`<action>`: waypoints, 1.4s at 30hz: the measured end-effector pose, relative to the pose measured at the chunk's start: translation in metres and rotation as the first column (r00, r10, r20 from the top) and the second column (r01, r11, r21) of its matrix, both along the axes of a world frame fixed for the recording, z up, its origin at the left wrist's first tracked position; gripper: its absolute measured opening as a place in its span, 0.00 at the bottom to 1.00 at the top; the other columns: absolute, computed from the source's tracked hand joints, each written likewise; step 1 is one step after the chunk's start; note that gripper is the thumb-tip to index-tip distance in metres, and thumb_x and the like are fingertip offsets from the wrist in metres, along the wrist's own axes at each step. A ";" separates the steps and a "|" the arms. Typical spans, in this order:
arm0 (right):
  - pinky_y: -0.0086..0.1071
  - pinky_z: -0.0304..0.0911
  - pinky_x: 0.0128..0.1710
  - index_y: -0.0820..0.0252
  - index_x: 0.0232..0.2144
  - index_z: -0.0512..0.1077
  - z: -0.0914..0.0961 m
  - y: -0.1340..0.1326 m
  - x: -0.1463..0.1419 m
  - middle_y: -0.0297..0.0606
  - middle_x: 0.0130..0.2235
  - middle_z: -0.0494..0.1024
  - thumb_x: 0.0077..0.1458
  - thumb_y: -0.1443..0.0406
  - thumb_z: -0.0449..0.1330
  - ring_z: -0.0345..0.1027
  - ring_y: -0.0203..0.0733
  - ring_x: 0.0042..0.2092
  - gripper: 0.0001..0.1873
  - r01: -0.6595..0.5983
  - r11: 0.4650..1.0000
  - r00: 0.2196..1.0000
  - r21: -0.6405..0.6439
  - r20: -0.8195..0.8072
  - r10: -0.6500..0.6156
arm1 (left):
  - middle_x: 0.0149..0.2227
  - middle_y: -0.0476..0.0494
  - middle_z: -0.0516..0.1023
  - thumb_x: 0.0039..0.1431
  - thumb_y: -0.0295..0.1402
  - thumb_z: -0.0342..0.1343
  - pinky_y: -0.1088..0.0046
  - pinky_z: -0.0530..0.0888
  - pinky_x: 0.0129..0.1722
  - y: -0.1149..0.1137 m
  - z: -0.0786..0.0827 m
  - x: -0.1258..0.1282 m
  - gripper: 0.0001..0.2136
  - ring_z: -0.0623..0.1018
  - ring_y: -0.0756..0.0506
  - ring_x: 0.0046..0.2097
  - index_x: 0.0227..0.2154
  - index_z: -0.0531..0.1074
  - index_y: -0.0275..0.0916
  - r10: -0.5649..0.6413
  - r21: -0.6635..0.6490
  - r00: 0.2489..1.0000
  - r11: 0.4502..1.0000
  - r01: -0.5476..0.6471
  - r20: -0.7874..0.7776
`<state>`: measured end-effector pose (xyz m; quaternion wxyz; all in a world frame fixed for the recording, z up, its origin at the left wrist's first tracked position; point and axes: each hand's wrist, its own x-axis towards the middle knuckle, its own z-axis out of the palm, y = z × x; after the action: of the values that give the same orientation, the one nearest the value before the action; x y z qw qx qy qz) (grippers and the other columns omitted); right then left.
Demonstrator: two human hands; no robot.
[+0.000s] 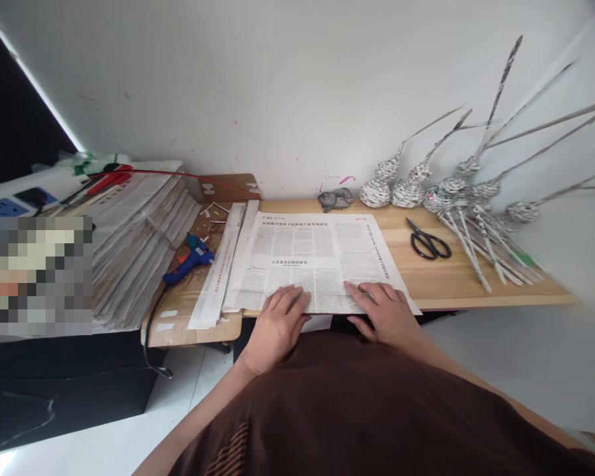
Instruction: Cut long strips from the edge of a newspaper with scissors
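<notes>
A printed newspaper sheet (311, 254) lies flat on the wooden table (446, 281) in front of me. My left hand (277, 324) rests flat on the sheet's near edge, fingers stretched out. My right hand (384, 311) lies flat beside it on the same edge, fingers spread. Neither hand holds anything. Narrow cut newspaper strips (221, 268) lie along the sheet's left side.
Black scissors (429, 241) lie right of the sheet. Rolled newspaper sticks and woven paper bulbs (469, 198) crowd the right back. A blue glue gun (188, 259) lies on cardboard at left, beside a tall newspaper stack (133, 244). A grey crumpled lump (334, 198) sits by the wall.
</notes>
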<state>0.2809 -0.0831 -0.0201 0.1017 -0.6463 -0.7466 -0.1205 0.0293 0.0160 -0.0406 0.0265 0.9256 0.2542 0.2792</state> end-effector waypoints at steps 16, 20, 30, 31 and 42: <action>0.41 0.59 0.43 0.50 0.54 0.74 -0.016 -0.003 0.009 0.44 0.48 0.76 0.62 0.63 0.57 0.66 0.51 0.47 0.19 -0.073 0.990 0.995 0.122 -0.053 0.080 | 0.55 0.36 0.72 0.66 0.35 0.53 0.50 0.72 0.55 -0.004 0.005 0.006 0.16 0.70 0.36 0.58 0.55 0.69 0.43 0.043 0.053 0.997 0.998 -0.040 -0.060; 0.42 0.59 0.42 0.52 0.57 0.72 -0.015 -0.001 0.006 0.45 0.47 0.76 0.61 0.62 0.58 0.67 0.52 0.47 0.21 -0.069 0.987 0.996 0.147 -0.053 0.077 | 0.54 0.36 0.73 0.65 0.34 0.53 0.52 0.72 0.55 -0.003 0.006 0.009 0.15 0.71 0.37 0.56 0.54 0.69 0.40 0.025 0.066 0.998 0.998 -0.021 -0.062; 0.39 0.60 0.44 0.54 0.47 0.78 -0.011 0.001 0.007 0.41 0.42 0.79 0.63 0.66 0.57 0.68 0.45 0.45 0.13 -0.143 0.961 0.952 0.235 -0.234 0.199 | 0.48 0.39 0.76 0.64 0.33 0.55 0.57 0.76 0.47 0.003 0.005 0.013 0.16 0.74 0.38 0.51 0.54 0.70 0.42 -0.035 0.060 0.998 0.997 0.039 -0.054; 0.39 0.60 0.44 0.54 0.46 0.79 -0.010 0.001 0.007 0.41 0.42 0.78 0.63 0.66 0.58 0.68 0.46 0.46 0.12 -0.139 0.963 0.953 0.230 -0.233 0.193 | 0.47 0.39 0.76 0.64 0.34 0.55 0.57 0.76 0.47 0.002 0.005 0.014 0.16 0.74 0.38 0.51 0.54 0.70 0.43 -0.031 0.064 0.998 0.997 0.035 -0.058; 0.39 0.61 0.43 0.56 0.45 0.79 -0.003 -0.002 0.015 0.42 0.42 0.80 0.64 0.66 0.56 0.66 0.45 0.43 0.13 -0.144 0.975 0.947 0.168 -0.263 0.185 | 0.45 0.41 0.78 0.62 0.25 0.54 0.60 0.75 0.44 -0.001 0.016 0.020 0.14 0.75 0.40 0.46 0.49 0.74 0.42 0.015 0.044 0.998 0.999 -0.013 -0.060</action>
<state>0.2960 -0.0850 -0.0227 0.2621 -0.5827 -0.7657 -0.0741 0.0489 0.0148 -0.0247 -0.0033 0.9321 0.2553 0.2569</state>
